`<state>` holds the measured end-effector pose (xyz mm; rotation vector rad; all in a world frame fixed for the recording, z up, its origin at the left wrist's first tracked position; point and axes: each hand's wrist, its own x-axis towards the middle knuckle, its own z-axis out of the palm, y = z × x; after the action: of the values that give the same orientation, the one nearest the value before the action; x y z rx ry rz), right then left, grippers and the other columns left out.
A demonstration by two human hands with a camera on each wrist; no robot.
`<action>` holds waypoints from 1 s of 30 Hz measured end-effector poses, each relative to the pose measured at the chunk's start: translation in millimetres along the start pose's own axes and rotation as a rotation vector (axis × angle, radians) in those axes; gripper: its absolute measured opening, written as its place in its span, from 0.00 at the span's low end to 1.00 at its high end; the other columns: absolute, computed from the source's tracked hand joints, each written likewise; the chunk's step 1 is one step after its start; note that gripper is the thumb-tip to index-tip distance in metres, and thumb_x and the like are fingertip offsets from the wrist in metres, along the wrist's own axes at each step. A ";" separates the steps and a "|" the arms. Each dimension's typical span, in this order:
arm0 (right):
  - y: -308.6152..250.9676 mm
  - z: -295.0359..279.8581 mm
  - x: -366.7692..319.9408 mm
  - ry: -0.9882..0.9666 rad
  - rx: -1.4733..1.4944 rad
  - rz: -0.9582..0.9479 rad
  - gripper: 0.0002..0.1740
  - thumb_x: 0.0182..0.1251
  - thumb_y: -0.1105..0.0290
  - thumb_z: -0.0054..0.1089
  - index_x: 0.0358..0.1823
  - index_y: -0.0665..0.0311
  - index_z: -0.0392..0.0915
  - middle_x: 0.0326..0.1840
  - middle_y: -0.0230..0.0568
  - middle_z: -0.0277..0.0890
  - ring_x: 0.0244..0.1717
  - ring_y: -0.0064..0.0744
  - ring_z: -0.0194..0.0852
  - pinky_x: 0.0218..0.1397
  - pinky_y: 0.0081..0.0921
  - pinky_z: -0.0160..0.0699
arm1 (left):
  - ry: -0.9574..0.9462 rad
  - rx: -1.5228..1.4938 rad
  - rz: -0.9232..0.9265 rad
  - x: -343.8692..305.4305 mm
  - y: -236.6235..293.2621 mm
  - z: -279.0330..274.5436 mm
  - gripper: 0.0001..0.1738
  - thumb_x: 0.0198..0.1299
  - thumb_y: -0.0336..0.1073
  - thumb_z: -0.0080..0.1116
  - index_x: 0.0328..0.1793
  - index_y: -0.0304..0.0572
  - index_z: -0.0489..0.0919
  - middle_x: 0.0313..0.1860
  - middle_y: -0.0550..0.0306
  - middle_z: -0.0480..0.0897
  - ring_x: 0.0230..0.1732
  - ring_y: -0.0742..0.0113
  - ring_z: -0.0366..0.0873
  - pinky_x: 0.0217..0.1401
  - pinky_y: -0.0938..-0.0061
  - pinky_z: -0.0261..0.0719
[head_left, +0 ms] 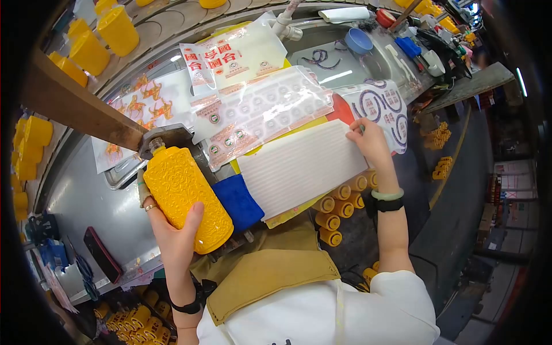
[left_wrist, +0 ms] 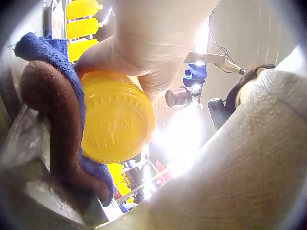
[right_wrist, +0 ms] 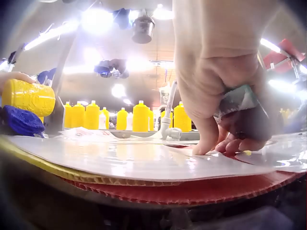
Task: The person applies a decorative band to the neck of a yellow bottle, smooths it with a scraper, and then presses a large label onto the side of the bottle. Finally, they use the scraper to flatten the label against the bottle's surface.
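My left hand (head_left: pixel 175 233) grips a yellow embossed bottle (head_left: pixel 187 195), thumb across its front; the bottle's neck lies at a metal fitting (head_left: pixel 164 137) on a brown beam. In the left wrist view the bottle's round base (left_wrist: pixel 117 120) faces the camera. A blue cloth (head_left: pixel 238 198) lies beside the bottle. My right hand (head_left: pixel 371 144) has its fingertips at the upper right corner of a white lined sheet (head_left: pixel 305 167); in the right wrist view the hand (right_wrist: pixel 220 96) touches the glossy surface with bent fingers, a dark-and-green item partly within them. Whether it pinches the sheet is unclear.
Printed transfer sheets (head_left: pixel 264 112) lie beyond the white sheet, near a water tray (head_left: pixel 345 63) with a blue bowl (head_left: pixel 359 41). A phone (head_left: pixel 103 255) rests at left. Yellow bottles (head_left: pixel 118 30) line the far rail; several more stand below the board's edge.
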<state>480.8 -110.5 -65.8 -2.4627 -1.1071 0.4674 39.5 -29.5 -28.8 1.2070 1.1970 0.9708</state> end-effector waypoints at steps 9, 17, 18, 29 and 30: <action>-1.7 -1.3 0.0 0.011 0.002 -0.007 0.13 0.58 0.68 0.71 0.41 0.69 0.85 0.38 0.59 0.86 0.45 0.55 0.87 0.53 0.42 0.81 | 0.003 -0.033 -0.007 0.4 1.5 1.1 0.44 0.63 0.28 0.72 0.80 0.38 0.56 0.64 0.49 0.76 0.60 0.63 0.79 0.64 0.67 0.79; -17.5 1.3 -27.4 0.335 -0.223 -0.312 0.15 0.62 0.69 0.69 0.48 0.68 0.82 0.36 0.58 0.84 0.43 0.62 0.83 0.48 0.46 0.80 | -0.009 -0.008 -0.004 3.1 -3.4 -2.9 0.45 0.63 0.27 0.72 0.80 0.38 0.56 0.64 0.50 0.76 0.59 0.63 0.80 0.63 0.67 0.80; -35.4 -6.8 -41.5 0.330 -0.220 -0.314 0.15 0.62 0.69 0.69 0.48 0.68 0.82 0.36 0.58 0.84 0.43 0.62 0.83 0.48 0.46 0.80 | -0.015 -0.032 0.000 3.1 -2.2 -1.5 0.45 0.62 0.27 0.72 0.80 0.37 0.56 0.64 0.50 0.76 0.59 0.63 0.80 0.63 0.67 0.80; -129.7 -89.7 -117.4 -0.043 0.349 -0.266 0.10 0.67 0.75 0.64 0.46 0.72 0.83 0.39 0.39 0.84 0.43 0.25 0.80 0.51 0.25 0.77 | -0.070 -0.050 -0.008 8.7 0.3 -2.9 0.45 0.61 0.28 0.74 0.78 0.37 0.56 0.62 0.49 0.77 0.58 0.62 0.81 0.60 0.66 0.82; -131.7 -105.5 -119.3 -0.069 0.304 -0.347 0.09 0.68 0.75 0.62 0.46 0.72 0.82 0.39 0.34 0.82 0.42 0.21 0.77 0.49 0.23 0.75 | -0.072 -0.042 -0.001 9.1 1.1 -2.9 0.45 0.61 0.28 0.74 0.78 0.37 0.56 0.62 0.49 0.77 0.58 0.62 0.81 0.60 0.66 0.82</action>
<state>370.3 -144.7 105.3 -1.9575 -1.3480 0.5674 38.0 -19.9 -29.0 1.1982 1.1150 0.9395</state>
